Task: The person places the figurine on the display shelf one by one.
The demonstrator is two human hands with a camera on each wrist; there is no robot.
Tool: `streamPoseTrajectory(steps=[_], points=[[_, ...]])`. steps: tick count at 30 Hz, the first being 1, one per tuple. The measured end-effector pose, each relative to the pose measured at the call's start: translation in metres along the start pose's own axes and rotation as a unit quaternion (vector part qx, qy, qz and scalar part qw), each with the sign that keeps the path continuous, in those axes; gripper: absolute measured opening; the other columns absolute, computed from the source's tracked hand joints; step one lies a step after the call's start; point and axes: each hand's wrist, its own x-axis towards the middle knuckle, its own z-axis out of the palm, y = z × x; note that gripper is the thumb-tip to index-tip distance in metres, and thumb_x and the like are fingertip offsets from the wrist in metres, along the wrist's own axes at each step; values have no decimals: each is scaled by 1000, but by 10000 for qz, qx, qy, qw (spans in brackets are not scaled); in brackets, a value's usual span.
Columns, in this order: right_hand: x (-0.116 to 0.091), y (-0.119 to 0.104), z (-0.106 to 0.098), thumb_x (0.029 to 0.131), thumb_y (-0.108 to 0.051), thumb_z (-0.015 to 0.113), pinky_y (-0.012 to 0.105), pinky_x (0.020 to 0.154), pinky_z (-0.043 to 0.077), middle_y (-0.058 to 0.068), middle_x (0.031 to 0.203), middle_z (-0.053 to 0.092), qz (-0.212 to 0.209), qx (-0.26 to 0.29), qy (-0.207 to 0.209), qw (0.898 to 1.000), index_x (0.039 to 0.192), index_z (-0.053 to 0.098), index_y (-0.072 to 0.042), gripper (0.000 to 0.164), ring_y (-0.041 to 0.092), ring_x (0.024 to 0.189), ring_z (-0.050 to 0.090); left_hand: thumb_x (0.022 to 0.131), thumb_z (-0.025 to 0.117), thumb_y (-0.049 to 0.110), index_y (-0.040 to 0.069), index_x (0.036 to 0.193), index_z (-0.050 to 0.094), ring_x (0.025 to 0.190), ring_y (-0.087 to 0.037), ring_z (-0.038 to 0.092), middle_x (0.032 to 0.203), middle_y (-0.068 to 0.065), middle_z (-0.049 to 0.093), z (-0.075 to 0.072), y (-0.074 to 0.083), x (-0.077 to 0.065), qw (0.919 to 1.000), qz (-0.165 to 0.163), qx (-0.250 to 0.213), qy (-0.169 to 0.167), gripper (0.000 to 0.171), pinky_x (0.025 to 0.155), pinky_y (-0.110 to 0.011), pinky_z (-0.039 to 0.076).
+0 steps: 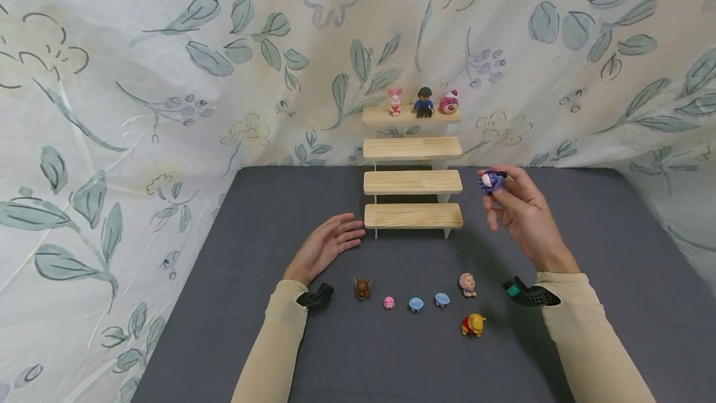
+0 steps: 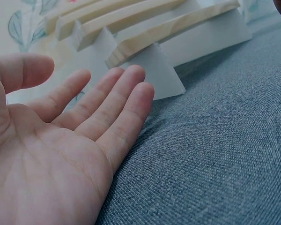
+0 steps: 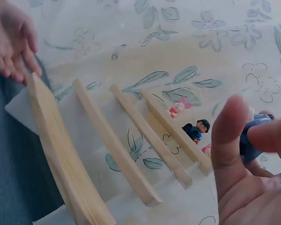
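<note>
My right hand (image 1: 528, 219) pinches a small blue-purple donkey figurine (image 1: 491, 181) between thumb and fingers, raised to the right of a tiered wooden shelf (image 1: 413, 216). In the right wrist view the figurine (image 3: 254, 140) is partly hidden behind the fingers. My left hand (image 1: 324, 246) lies palm up with relaxed fingers, its fingertips right at the left end of the lowest step; the left wrist view shows its palm holding nothing. On the top step stand a pink piglet figurine (image 1: 395, 103), a dark-capped figure in blue (image 1: 424, 104) and a pink bear figurine (image 1: 449, 103).
On the grey table in front are a brown figurine (image 1: 362, 289), a small pink one (image 1: 389, 303), two light-blue pieces (image 1: 416, 305), a peach-and-purple figurine (image 1: 467, 285) and a yellow bear in red (image 1: 473, 325). A flowered cloth (image 1: 168, 67) hangs behind the shelf.
</note>
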Motion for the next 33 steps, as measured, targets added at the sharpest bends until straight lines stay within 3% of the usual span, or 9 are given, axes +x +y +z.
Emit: streamPoseTrajectory(steps=[3, 9, 12, 18, 24, 33], points=[[3, 0, 0, 105, 0, 48, 20, 54, 55, 7, 136, 51, 5, 213, 190, 9996, 144, 44, -9, 41, 11, 83, 60, 112, 39, 28, -1, 158, 24, 131, -23, 58, 156, -26, 38, 0, 0, 0, 10000, -9, -18, -11, 56, 112, -37, 50], [11, -3, 4, 104, -6, 53, 21, 54, 52, 2, 133, 61, 203, -202, 465, 9985, 143, 46, -11, 40, 11, 80, 60, 112, 36, 27, -2, 158, 23, 130, -21, 58, 158, -29, 34, 0, 2, -1, 10000, 30, 56, -49, 56, 111, -36, 50], [17, -5, 7, 103, -9, 56, 22, 58, 55, 1, 135, 59, 247, -239, 550, 9979, 141, 47, -10, 39, 12, 89, 61, 112, 36, 27, -1, 158, 23, 130, -21, 59, 159, -29, 32, 0, 2, -2, 10000, 26, 51, -46, 56, 111, -35, 50], [30, -13, 7, 102, -9, 58, 22, 60, 58, 2, 118, 54, 184, -96, 735, 9971, 141, 50, -10, 40, 11, 93, 60, 112, 37, 28, -1, 158, 24, 134, -24, 56, 159, -28, 33, 2, 3, -2, 10000, -7, 13, -7, 56, 113, -36, 49], [43, -19, 3, 102, -9, 57, 22, 71, 58, 0, 126, 62, -34, -100, 644, 9979, 147, 46, -16, 47, 12, 99, 62, 112, 37, 29, -2, 158, 23, 136, -27, 54, 159, -29, 33, 2, 2, -2, 9999, 10, 76, -70, 57, 114, -38, 47], [73, -27, 1, 104, -10, 55, 22, 87, 54, 3, 140, 58, -208, -465, 788, 9956, 145, 45, -14, 43, 16, 109, 57, 112, 38, 27, -2, 158, 24, 132, -24, 57, 157, -27, 37, 3, 2, -2, 10000, -14, -22, 5, 56, 112, -36, 49]])
